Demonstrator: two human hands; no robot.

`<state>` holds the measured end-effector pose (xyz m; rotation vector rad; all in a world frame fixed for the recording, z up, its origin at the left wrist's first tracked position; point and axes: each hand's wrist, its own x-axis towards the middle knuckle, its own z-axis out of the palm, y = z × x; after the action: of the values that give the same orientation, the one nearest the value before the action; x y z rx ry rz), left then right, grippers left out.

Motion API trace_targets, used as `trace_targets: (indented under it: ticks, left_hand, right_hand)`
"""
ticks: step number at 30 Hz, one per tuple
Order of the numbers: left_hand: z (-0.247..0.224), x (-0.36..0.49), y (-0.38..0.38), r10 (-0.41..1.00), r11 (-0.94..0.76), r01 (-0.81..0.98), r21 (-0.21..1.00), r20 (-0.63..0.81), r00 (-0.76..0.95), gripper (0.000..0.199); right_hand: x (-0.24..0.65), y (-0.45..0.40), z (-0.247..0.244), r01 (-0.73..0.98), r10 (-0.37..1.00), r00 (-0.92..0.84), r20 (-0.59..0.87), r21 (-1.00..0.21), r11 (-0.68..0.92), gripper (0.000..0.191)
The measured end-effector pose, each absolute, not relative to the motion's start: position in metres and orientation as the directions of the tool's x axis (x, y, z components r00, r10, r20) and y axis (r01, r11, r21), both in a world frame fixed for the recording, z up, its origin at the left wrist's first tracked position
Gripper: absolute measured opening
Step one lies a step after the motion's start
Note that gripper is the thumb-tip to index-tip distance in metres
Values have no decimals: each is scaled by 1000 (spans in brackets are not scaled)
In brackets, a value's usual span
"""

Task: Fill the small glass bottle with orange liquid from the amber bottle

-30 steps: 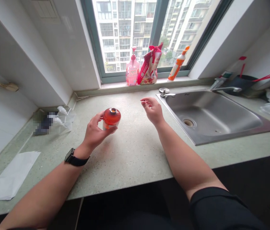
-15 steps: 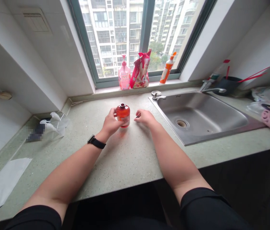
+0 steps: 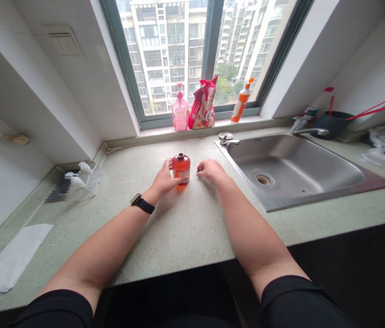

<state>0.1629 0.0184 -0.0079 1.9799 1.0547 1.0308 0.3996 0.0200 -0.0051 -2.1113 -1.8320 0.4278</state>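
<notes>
We inspected a desk [image 3: 179,232] with a steel sink [image 3: 315,197] set into its right side. Beyond the sink, a dark tub [image 3: 336,126] holds red sticks [image 3: 372,110]. On the sill stand a red-and-cream bag [image 3: 206,111], tied at the top, a pink pump bottle [image 3: 180,114] and an orange-and-white bottle [image 3: 240,107]; we cannot tell their fill.

The red bottle [image 3: 181,165] is upright over the middle of the desk, the left hand [image 3: 165,178] wrapped around its side. As to progress, we find its neck uncovered, with nothing fitted there; we cannot read its liquid level. The right hand [image 3: 211,171], just beside the bottle and apart from it, pinches a small dark piece [image 3: 199,171], too small to identify; in our judgement, the two are not yet joined.
</notes>
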Motion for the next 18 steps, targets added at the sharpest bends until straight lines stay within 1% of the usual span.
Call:
trace_targets:
  ticks: [2,3,5,7,8,10,11,13,15,18]
  left_hand:
    - [-5,148,18,864,-468,369,803,327,383,94]
    - [-3,138,17,865,-470,396,789,323,383,93]
    - [4,112,14,868,-477,467,745,318,381,84]
    - [14,81,11,869,-492,526,694,356,343,73]
    - [19,64,10,868,-496,548,673,398,297,67]
    - [30,30,8,843,-496,592,636,516,152,52]
    - [34,14,8,800,-500,622,603,596,65,47]
    - [40,-19,9,636,-493,697,521,763,-121,42]
    - [40,-48,10,535,-447,729,518,808,-247,41]
    - [30,-85,13,455,-383,744,547,813,-363,35]
  right_hand:
    - [401,20,-5,897,991,131,-24,-422,-129,22]
    - [401,19,-6,898,991,129,-25,-421,-128,22]
    - [403,18,-6,901,992,127,-26,-415,-126,21]
    - [405,17,-6,907,991,129,-26,-402,-129,22]
    - [406,17,-6,910,991,130,-27,-395,-130,22]
    - [408,15,-5,914,991,127,-30,-384,-129,23]
    - [408,15,-3,915,992,125,-28,-382,-126,25]
    - [408,13,0,917,992,126,-14,-380,-122,34]
    - [406,12,5,919,989,142,28,-376,-122,44]
    - [402,10,12,918,970,204,136,-372,-141,49]
